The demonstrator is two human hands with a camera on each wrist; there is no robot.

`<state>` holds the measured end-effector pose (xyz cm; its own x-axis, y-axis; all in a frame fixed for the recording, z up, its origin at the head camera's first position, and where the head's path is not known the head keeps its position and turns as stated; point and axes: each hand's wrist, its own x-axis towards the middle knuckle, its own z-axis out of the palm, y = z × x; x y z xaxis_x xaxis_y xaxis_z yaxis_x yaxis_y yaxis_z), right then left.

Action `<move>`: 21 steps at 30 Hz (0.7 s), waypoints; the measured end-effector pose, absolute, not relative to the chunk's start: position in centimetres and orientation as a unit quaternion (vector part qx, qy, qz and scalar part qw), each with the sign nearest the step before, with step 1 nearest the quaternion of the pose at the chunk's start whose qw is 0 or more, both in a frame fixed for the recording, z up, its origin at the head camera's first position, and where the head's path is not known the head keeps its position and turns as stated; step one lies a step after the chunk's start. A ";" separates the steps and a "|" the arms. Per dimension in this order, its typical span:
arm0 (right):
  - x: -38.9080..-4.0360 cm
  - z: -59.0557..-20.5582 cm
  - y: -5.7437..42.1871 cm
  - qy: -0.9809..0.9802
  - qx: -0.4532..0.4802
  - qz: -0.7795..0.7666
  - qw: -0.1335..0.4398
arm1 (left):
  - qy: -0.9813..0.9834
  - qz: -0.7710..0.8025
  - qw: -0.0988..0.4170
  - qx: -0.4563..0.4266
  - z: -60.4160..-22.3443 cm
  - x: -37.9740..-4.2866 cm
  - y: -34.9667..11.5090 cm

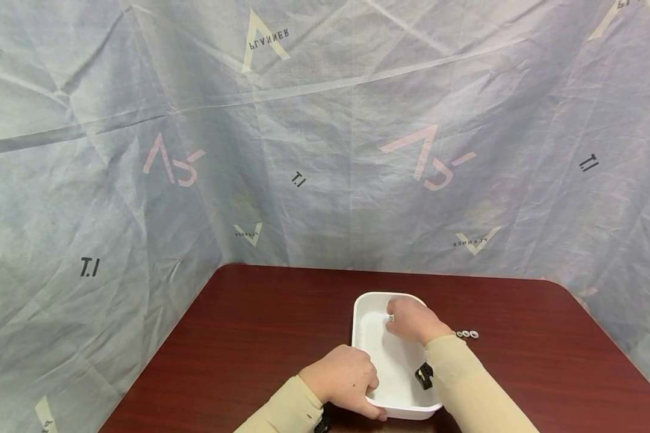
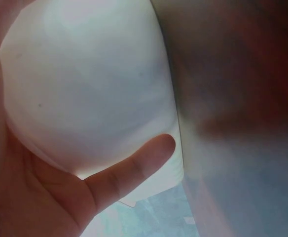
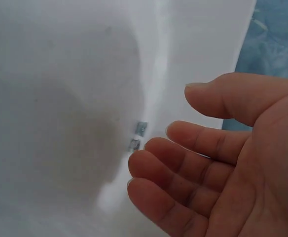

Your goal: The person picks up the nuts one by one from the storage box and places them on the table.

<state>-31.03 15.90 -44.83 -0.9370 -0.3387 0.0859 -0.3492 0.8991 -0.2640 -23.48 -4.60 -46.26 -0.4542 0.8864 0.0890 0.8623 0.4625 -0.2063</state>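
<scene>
A white rectangular tray with raised walls lies on the table. My left hand grips its near left corner, the fingers over the rim and the thumb along the outside wall. My right hand reaches into the far part of the tray with loosely bent fingers. In the right wrist view the thumb stands apart from the fingers, and nothing is held between them. Two small shiny square pieces, one upper piece and one lower piece, are in the tray right by the fingertips.
Several small white rings lie in a row on the dark red table, right of the tray and partly behind the right wrist. A grey printed cloth hangs behind the table and along its sides.
</scene>
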 end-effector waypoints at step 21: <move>-31.3 -46.0 15.8 -0.977 0.195 0.078 0.033 | -0.849 0.059 0.088 -0.517 -46.4 -23.5 -4.6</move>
